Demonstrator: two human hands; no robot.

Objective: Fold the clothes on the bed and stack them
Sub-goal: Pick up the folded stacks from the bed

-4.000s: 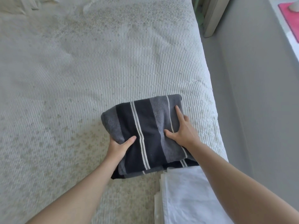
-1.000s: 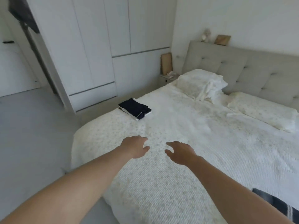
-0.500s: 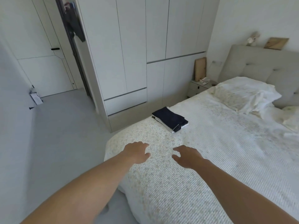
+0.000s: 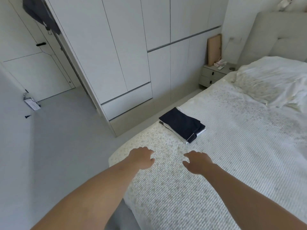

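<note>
bed [image 4: 232, 163] fills lower right | folded dark stack [image 4: 181, 125] at frame centre, near bed's left edge | left hand [image 4: 141, 157] and right hand [image 4: 197, 161] below it, fingers loosely curled, holding nothing | step: reaching for stack, likely | next: grip both sides, lift level

Lighting: soft, even daylight; source out of view. Shadows: faint. Glare: pale wash on white ribbed bedspread [image 4: 232, 146]. Focus: sharp centrally. Distortion: wide-angle bending of white panelled wardrobe [image 4: 116, 55] edges.
</note>
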